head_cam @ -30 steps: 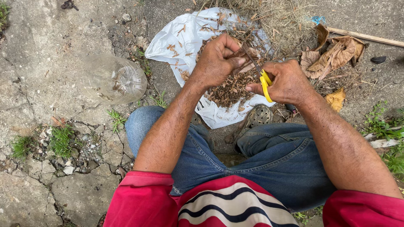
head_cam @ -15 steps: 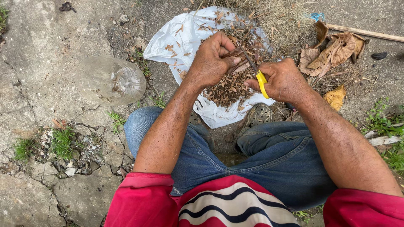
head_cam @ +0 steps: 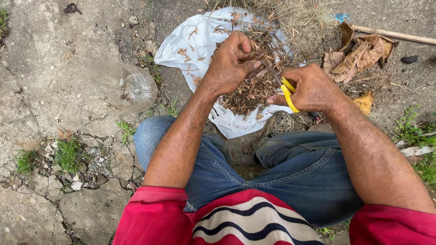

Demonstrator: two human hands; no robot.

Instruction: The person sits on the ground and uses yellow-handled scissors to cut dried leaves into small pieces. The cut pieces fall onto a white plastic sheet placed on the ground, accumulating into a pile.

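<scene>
Yellow-handled scissors [head_cam: 287, 93] (one pair), right hand [head_cam: 311, 88], left hand [head_cam: 229, 66] pinching one brown leaf [head_cam: 256, 56]

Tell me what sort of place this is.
Likely an outdoor yard or roadside: cracked concrete ground with weeds growing through it, dry grass and dead leaves lying about, and a white plastic sheet spread on the ground.

Clear plastic bottle [head_cam: 119, 87] on cracked concrete [head_cam: 41, 54]; dry leaves [head_cam: 359, 52], stick [head_cam: 393, 34] far right.
</scene>
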